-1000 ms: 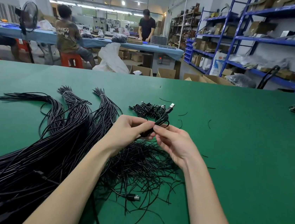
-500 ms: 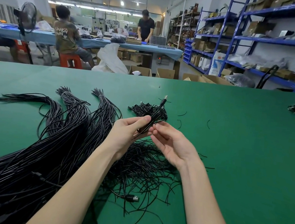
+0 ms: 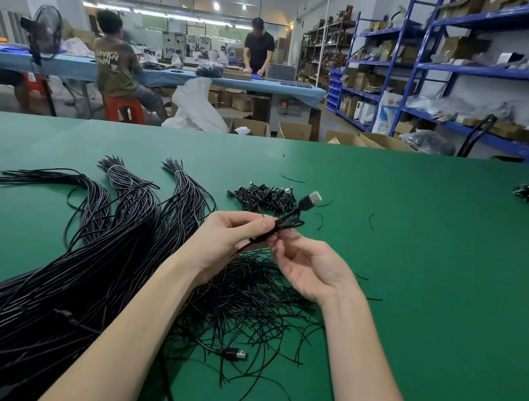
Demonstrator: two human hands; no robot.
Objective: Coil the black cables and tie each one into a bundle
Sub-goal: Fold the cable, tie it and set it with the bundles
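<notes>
Left hand pinches the coiled cable above the table, plug poking up-right, prob. to keep the loops from springing apart. Right hand sits just beside, fingers curled at the coil's middle, likely working a tie (too thin to see; can't tell if it grips anything). Ties lie heaped beneath, uncoiled cables to the left, done bundles behind.

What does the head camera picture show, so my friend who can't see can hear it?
Two bare hands hold a coiled black cable above a green table: the left hand pinches it, and the right hand is curled just below it. Its USB plug sticks up. Long loose black cables lie to the left, and short black ties beneath the hands.
</notes>
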